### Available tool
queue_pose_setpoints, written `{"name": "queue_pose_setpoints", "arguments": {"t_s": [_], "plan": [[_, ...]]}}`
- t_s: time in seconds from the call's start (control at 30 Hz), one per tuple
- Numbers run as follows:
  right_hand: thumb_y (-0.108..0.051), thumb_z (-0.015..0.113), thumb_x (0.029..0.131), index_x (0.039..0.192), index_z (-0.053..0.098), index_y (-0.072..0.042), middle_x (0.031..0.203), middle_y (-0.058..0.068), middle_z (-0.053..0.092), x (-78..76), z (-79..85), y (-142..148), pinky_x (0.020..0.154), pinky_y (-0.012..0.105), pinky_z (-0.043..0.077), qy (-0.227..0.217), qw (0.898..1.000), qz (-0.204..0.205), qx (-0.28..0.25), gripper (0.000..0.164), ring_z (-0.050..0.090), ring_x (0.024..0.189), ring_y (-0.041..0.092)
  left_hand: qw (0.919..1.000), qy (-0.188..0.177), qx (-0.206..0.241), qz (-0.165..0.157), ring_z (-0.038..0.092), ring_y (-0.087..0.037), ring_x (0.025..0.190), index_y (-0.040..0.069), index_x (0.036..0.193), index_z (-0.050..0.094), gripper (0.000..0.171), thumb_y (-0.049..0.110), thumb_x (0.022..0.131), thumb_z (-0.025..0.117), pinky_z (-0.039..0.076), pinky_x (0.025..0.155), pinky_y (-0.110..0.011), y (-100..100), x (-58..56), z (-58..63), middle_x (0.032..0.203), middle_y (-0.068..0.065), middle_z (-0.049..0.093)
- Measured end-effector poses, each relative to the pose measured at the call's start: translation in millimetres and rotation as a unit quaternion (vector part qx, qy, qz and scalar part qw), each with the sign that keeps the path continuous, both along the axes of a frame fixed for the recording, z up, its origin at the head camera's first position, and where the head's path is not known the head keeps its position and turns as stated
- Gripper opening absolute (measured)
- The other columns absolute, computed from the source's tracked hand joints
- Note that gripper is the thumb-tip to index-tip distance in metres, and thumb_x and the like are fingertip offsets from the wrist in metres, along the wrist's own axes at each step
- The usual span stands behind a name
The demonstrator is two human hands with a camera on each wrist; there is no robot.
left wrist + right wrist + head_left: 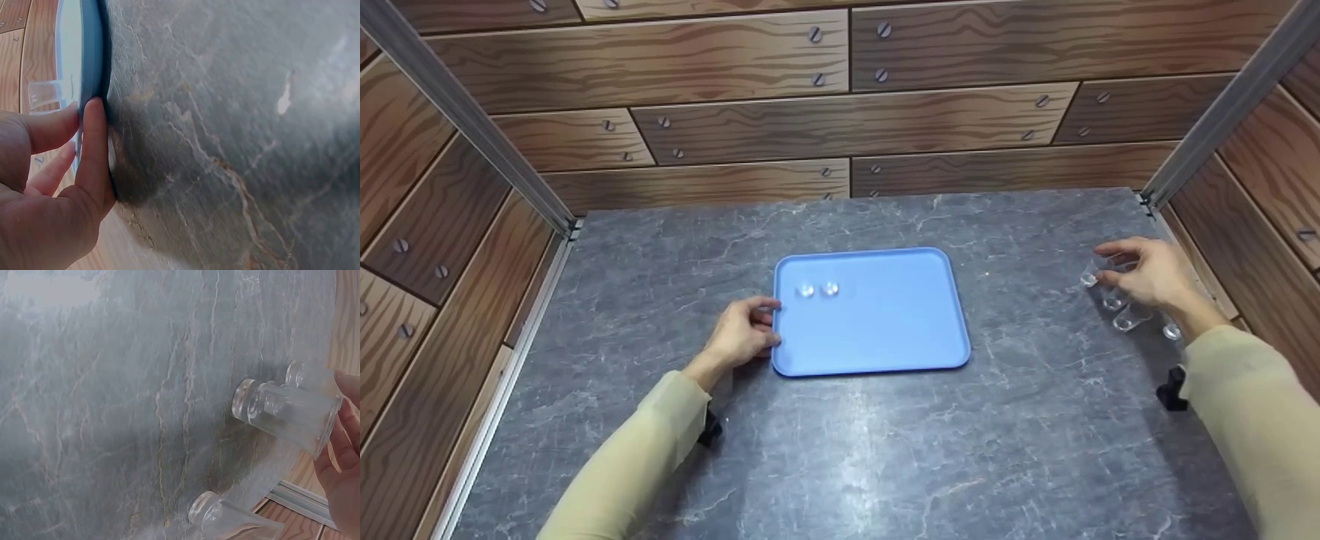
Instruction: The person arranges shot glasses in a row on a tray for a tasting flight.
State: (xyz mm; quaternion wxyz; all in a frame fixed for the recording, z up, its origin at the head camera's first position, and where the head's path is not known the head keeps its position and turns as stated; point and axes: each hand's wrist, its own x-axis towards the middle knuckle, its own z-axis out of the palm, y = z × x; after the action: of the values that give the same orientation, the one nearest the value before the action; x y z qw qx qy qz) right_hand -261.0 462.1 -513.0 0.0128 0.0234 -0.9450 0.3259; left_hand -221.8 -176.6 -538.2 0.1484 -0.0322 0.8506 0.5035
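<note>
A blue rectangular tray (pixel 877 330) lies on the table with two clear shot glasses standing near its far left corner, the outer one (pixel 805 290) and its neighbour (pixel 829 289). My left hand (pixel 739 334) pinches the tray's left rim; the left wrist view has fingertips above the rim (pixel 93 45) and against its outer side. Far to the right, my right hand (pixel 1155 274) holds a clear shot glass (pixel 1089 279) between thumb and fingers. In the right wrist view a nearer glass (pixel 287 413) partly hides the farther one (pixel 293 374) at the fingertips.
More shot glasses stand beneath and beside the right hand, among them one (pixel 1123 321) and another (pixel 1171 330) by the wrist. Wood-patterned walls (pixel 735 67) with metal corner posts (pixel 1222 105) bound the grey marbled table (pixel 840 450).
</note>
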Motion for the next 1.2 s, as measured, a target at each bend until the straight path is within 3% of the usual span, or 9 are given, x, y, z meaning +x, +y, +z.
{"name": "queue_pose_setpoints", "arguments": {"t_s": [0.33, 0.57, 0.93, 1.2], "plan": [[0.004, 0.081, 0.095, 0.137, 0.07, 0.014, 0.128, 0.043, 0.068, -1.1, -1.4, 1, 0.069, -0.001, 0.051, 0.001, 1.0, 0.008, -0.001, 0.045, 0.053, 0.079, -0.023, 1.0, 0.0, -0.004, -0.004, 0.067, -0.019, 0.094, 0.006, 0.146, 0.072, 0.059, -0.013, 0.091, 0.077, 0.072, 0.072, -0.032, 0, -0.4, 0.9, 0.114, -0.014, 0.066], [0.002, 0.082, 0.095, 0.134, 0.074, 0.011, 0.127, 0.039, 0.071, -0.7, 0.3, -5, 0.073, -0.005, 0.047, 0.031, 1.0, 0.001, -0.006, 0.042, 0.052, 0.081, -0.024, 1.0, -0.005, -0.006, -0.004, 0.067, -0.018, 0.094, 0.007, 0.146, 0.072, 0.059, -0.013, 0.091, 0.077, 0.072, 0.072, -0.031, 1, -0.2, 1.2, 0.114, -0.013, 0.066], [0.001, 0.088, 0.092, 0.129, 0.079, 0.008, 0.124, 0.033, 0.075, -4.6, 5.7, -44, 0.077, -0.005, 0.052, 0.088, 0.995, 0.018, -0.052, 0.039, 0.059, 0.086, -0.024, 0.9999, -0.011, 0.006, 0.001, 0.067, -0.018, 0.093, 0.005, 0.147, 0.071, 0.06, -0.015, 0.091, 0.076, 0.072, 0.072, -0.031, 0, -0.4, 1.6, 0.113, -0.012, 0.065], [0.006, 0.089, 0.088, 0.124, 0.081, 0.009, 0.118, 0.032, 0.077, -9.1, 7.2, -84, 0.081, -0.001, 0.057, 0.11, 0.988, 0.064, -0.092, 0.037, 0.064, 0.092, -0.019, 0.9999, -0.01, 0.003, 0.0, 0.066, -0.017, 0.093, 0.006, 0.147, 0.071, 0.06, -0.014, 0.091, 0.077, 0.072, 0.072, -0.031, 1, -0.4, 1.2, 0.113, -0.012, 0.065]]}}
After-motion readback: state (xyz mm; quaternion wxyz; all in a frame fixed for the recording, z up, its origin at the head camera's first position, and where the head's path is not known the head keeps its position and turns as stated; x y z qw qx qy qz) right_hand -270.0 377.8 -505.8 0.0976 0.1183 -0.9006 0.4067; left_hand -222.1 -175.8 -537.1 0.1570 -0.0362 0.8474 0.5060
